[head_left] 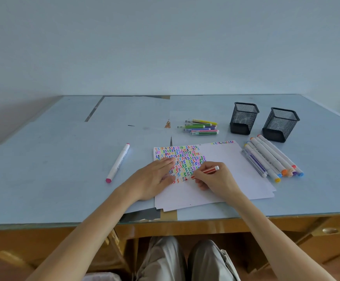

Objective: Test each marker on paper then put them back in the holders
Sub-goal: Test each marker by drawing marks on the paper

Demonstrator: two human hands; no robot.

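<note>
The right hand pinches a red striped marker between thumb and fingers, its tip down on the sheet of paper at the lower edge of a block of coloured squiggles, its white rear end pointing toward 2 o'clock. The left hand lies flat with straight fingers on the paper's left side, holding nothing, its fingertips over the squiggle block. The paper is the top of a small stack lying near the front edge of the table, slightly turned clockwise; a short row of coloured marks runs along its far edge at 1 o'clock.

From the paper, at 12 o'clock, a loose heap of thin striped markers in yellow, green, pink and purple lies on the table. At 1 o'clock stand two black mesh pen holders, the left holder and the right holder, upright, apart from each other. No markers show above their rims. At 3 o'clock, just beside the paper's right edge, a row of thick white markers with coloured caps lies side by side, along with a thinner purple pen touching the paper's corner. At 9 o'clock, well apart from the paper, a single white marker with pink caps lies alone on the table.

The table's blue top is patched with tape at its front edge; below it show wooden drawers and the person's knees in grey trousers.
</note>
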